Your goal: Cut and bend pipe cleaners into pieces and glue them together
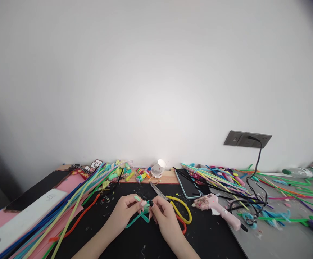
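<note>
My left hand [131,210] pinches a teal pipe cleaner [137,218] between thumb and fingers, over the black mat [113,244]. Close against it, my right hand [161,213] also has its fingers closed on the same teal piece, which is bent into an angled loop below the fingertips. Part of the piece is hidden by the fingers. Just beyond my right hand lie scissors [182,208] with yellow and orange handles, blades pointing up and left. A pink glue gun [218,210] rests farther right.
Bundles of coloured pipe cleaners [72,212] lie at left beside a long white box [24,223]. At the back stand a paper cup [158,169] and a phone [190,183]. More pipe cleaners [280,190] and a black cord [259,162] to the wall socket [246,139] are at right.
</note>
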### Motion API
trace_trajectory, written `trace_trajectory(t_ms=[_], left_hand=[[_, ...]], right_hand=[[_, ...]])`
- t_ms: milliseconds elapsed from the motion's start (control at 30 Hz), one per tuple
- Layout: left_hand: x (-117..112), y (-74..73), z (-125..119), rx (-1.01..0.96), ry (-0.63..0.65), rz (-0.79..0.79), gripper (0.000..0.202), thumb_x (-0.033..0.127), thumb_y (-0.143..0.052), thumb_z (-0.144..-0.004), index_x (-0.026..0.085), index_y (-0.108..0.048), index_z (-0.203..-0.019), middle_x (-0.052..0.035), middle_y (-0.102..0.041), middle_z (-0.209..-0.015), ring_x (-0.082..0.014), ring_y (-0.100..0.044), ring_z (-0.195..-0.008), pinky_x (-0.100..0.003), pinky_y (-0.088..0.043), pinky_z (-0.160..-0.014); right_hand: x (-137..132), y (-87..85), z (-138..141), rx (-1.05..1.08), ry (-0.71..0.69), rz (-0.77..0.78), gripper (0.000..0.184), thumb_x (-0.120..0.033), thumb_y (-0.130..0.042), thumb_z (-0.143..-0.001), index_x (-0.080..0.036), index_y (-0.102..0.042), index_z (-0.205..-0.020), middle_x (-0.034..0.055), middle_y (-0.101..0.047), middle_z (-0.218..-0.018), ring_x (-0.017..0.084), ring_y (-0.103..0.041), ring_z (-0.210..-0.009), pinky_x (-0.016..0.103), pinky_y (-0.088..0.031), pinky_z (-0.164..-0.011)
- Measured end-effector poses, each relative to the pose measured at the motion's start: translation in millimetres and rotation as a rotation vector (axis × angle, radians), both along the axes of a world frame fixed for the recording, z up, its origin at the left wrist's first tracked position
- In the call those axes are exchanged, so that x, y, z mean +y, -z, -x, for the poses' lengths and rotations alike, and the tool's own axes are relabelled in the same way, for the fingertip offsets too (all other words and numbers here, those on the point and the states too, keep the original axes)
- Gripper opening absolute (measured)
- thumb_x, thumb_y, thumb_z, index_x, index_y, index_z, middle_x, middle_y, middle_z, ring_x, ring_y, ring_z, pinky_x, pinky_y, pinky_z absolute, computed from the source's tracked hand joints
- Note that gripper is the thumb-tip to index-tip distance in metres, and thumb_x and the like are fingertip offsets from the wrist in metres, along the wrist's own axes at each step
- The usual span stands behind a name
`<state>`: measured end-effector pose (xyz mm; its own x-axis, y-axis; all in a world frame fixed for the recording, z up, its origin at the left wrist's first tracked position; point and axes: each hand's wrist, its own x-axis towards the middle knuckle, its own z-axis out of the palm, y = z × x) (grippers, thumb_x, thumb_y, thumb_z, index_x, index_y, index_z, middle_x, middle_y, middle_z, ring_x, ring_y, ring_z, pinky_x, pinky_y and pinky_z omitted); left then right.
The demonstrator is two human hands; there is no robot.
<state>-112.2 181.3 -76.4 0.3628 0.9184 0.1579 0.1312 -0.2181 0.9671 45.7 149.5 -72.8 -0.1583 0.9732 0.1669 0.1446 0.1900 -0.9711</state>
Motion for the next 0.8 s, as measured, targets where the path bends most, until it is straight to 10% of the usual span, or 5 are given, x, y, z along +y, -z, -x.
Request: trace_trajectory(t_ms=[800], left_hand=[[-10.8, -5.5, 9.7, 0.168, 0.485, 0.279, 0.02, 0.03, -0.062, -0.069, 0.014, -0.068, -0.06, 0.0021, -0.053, -0.046, -0.0063, -0.042, -0.04, -0.016, -0.03, -0.042]], right_hand=[[-9.3, 0.4, 3.3, -0.154, -0.203, -0.02, 0.029, -0.026, -0.042, -0.083, -0.017, -0.038, -0.056, -0.0054, -0.035, -0.054, 0.008, -0.032, -0.052, 0.019, -0.024, -0.048]])
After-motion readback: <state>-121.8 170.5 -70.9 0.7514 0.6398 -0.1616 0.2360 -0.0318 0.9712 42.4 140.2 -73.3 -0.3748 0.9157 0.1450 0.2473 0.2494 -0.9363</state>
